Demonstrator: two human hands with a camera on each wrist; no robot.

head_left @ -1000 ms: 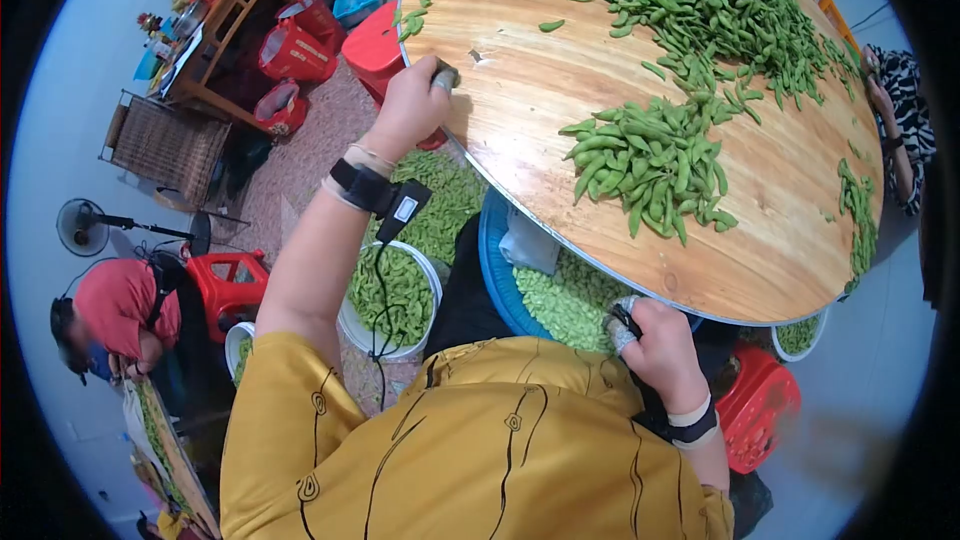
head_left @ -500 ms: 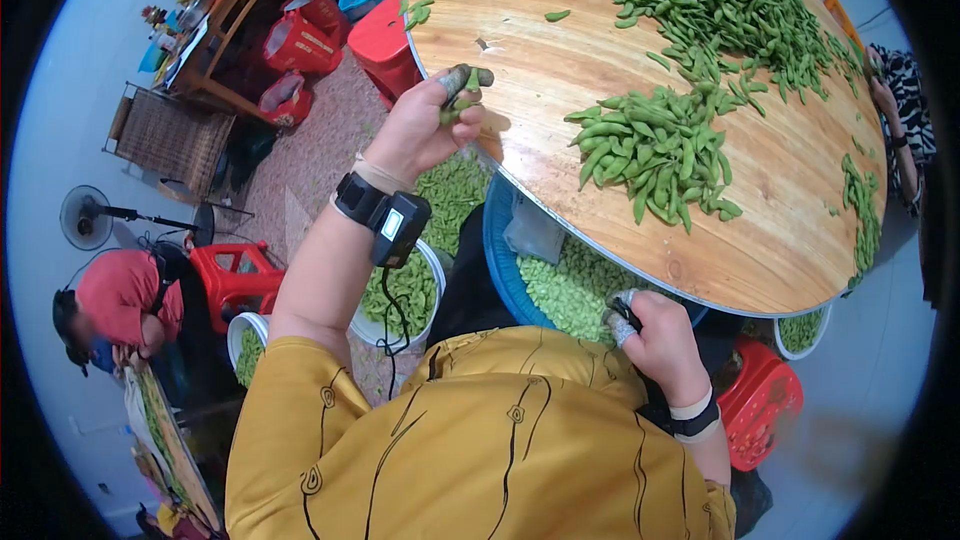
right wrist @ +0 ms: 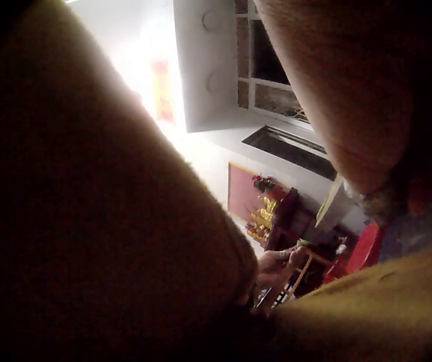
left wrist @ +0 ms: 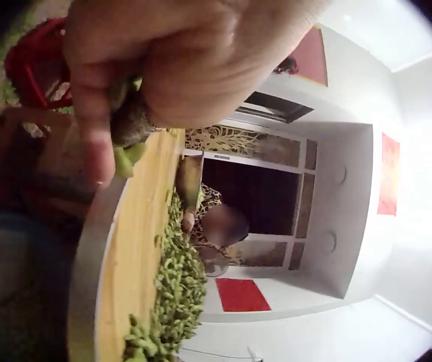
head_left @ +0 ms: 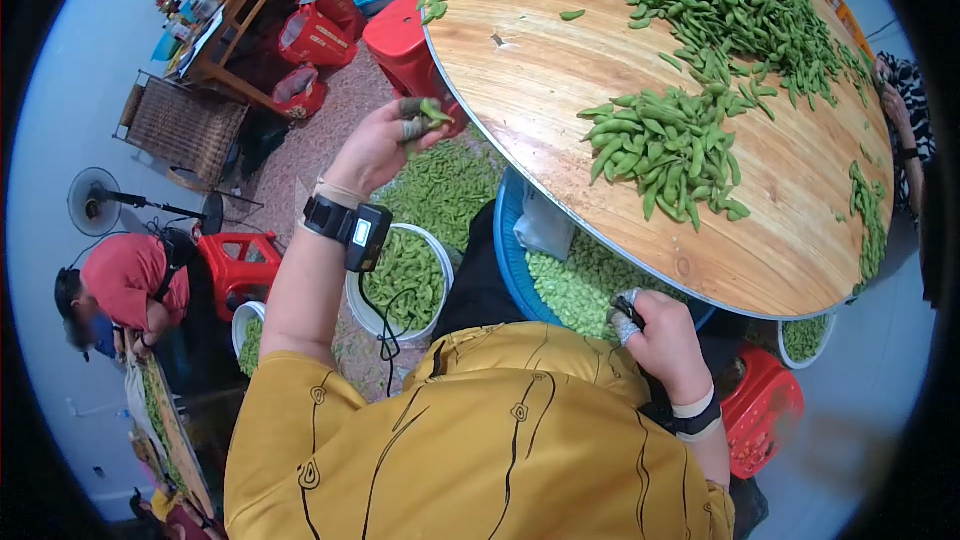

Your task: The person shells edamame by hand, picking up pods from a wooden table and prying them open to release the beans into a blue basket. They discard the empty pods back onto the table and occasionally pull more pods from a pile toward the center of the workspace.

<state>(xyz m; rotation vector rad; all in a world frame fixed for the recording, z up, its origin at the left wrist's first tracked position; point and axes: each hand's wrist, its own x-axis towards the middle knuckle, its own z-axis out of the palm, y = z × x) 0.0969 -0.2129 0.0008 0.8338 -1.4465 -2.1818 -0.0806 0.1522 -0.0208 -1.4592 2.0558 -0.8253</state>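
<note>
In the head view my left hand [head_left: 375, 148], with wrapped fingertips, pinches green pods [head_left: 432, 113] just off the table's left edge. The left wrist view shows a pod [left wrist: 128, 160] between its thumb and fingers. My right hand [head_left: 665, 337] is curled below the table's near edge, above a blue basin [head_left: 511, 240] of shelled beans [head_left: 580, 290]; whether it holds anything is hidden. On the round wooden table [head_left: 520, 110] lie a small pile of pods [head_left: 665, 148] and a larger heap [head_left: 715, 0].
White buckets of pods [head_left: 402, 278] [head_left: 805, 338] stand on both sides. Pods [head_left: 445, 185] cover the floor at left. Red stools [head_left: 400, 40] [head_left: 760, 410] flank me. One person [head_left: 135, 275] sits far left; another person's arm [head_left: 900, 130] is at the table's right edge.
My left hand has left the table's edge, lifted over the tabletop, then moved back left and down with pods in its fingers. My right hand has stayed almost in place.
</note>
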